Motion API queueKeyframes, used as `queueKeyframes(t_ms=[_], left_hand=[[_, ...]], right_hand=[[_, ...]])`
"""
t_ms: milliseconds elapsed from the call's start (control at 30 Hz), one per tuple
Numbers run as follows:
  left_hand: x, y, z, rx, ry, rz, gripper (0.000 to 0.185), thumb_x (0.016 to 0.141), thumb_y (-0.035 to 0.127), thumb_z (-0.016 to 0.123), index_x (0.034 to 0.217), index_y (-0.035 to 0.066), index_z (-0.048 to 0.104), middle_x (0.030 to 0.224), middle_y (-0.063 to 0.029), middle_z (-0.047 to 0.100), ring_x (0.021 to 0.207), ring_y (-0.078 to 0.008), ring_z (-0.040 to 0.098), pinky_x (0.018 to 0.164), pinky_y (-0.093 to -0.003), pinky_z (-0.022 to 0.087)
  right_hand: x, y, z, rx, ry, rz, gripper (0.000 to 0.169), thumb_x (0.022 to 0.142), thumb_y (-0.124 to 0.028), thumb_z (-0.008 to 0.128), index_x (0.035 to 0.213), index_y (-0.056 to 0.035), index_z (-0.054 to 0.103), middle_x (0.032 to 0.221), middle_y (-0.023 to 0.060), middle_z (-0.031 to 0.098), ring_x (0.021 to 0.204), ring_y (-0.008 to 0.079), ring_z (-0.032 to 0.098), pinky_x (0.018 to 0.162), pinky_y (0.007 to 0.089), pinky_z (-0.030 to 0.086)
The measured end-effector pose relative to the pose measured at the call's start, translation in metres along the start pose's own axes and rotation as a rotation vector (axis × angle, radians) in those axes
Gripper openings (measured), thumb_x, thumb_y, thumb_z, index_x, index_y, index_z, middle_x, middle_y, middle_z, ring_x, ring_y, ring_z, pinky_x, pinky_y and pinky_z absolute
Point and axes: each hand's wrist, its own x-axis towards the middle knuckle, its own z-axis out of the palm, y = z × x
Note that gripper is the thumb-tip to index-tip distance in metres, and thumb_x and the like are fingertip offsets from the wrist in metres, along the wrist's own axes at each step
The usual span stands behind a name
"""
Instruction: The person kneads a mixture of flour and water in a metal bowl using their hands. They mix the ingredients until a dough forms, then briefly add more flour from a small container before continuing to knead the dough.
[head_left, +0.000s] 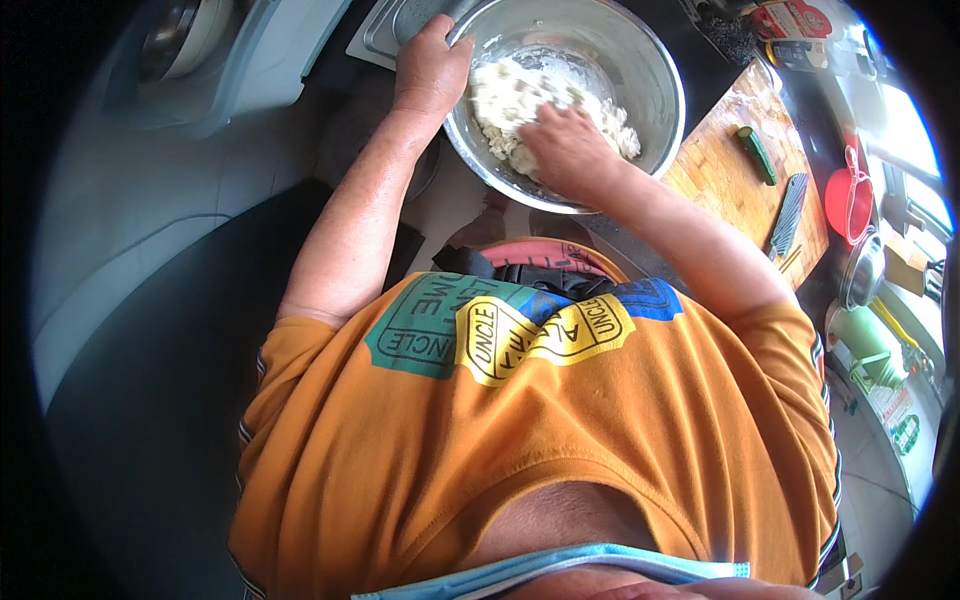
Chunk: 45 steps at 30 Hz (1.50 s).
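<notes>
A large stainless-steel bowl lies before me, its inner wall smeared with white flour. My left hand grips the bowl's left rim, thumb over the edge. Inside the bowl is a lumpy, shaggy white dough, its upper left part blurred. My right hand reaches into the bowl, fingertips against the dough. Blur and dough hide part of those fingers, so how far they close on it is unclear.
Right of the bowl, a wooden cutting board carries a cucumber piece and a knife with a patterned blade. Beyond it are a red plastic strainer or scoop, a metal bowl and a green bottle. A metal sink edge is at upper left.
</notes>
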Motion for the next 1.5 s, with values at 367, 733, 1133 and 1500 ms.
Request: queueKeyframes(t_ms=[367, 733, 1133, 1500], left_hand=[[-0.015, -0.003, 0.013, -0.045, -0.022, 0.03, 0.018, 0.085, 0.019, 0.06, 0.089, 0.002, 0.055, 0.08, -0.0247, 0.062, 0.081, -0.0453, 0.06, 0.066, -0.0485, 0.047], [-0.011, 0.007, 0.012, -0.049, -0.076, -0.028, 0.016, 0.084, 0.016, 0.057, 0.088, 0.0, 0.055, 0.082, -0.0249, 0.062, 0.085, -0.045, 0.06, 0.069, -0.0485, 0.048], [0.006, -0.013, 0.019, -0.226, -0.128, 0.02, 0.028, 0.084, 0.022, 0.066, 0.104, 0.002, 0.063, 0.091, -0.0164, 0.069, 0.084, -0.0268, 0.067, 0.075, -0.0379, 0.05], [0.01, -0.059, -0.038, -0.428, -1.054, -0.584, 0.026, 0.074, 0.006, 0.055, 0.096, -0.008, 0.061, 0.079, -0.0103, 0.064, 0.064, -0.0203, 0.066, 0.052, -0.0357, 0.058]], right_hand=[[-0.022, 0.09, 0.003, 0.063, 0.141, 0.154, 0.062, 0.076, -0.038, 0.074, 0.122, -0.0033, 0.052, 0.117, 0.0257, 0.053, 0.104, 0.0428, 0.057, 0.092, 0.046, 0.049], [0.025, 0.083, 0.03, 0.167, 0.21, 0.191, 0.043, 0.08, -0.011, 0.06, 0.121, -0.0058, 0.055, 0.093, 0.0187, 0.068, 0.096, 0.0338, 0.065, 0.085, 0.04, 0.052], [-0.017, 0.081, 0.022, -0.027, 0.324, 0.29, 0.055, 0.075, -0.013, 0.065, 0.129, -0.0084, 0.053, 0.117, 0.0257, 0.056, 0.1, 0.0409, 0.062, 0.087, 0.0468, 0.052], [-0.051, 0.023, 0.029, 0.315, 0.626, 0.434, 0.02, 0.081, -0.009, 0.055, 0.099, -0.0088, 0.064, 0.097, 0.0196, 0.061, 0.089, 0.0377, 0.064, 0.075, 0.046, 0.052]])
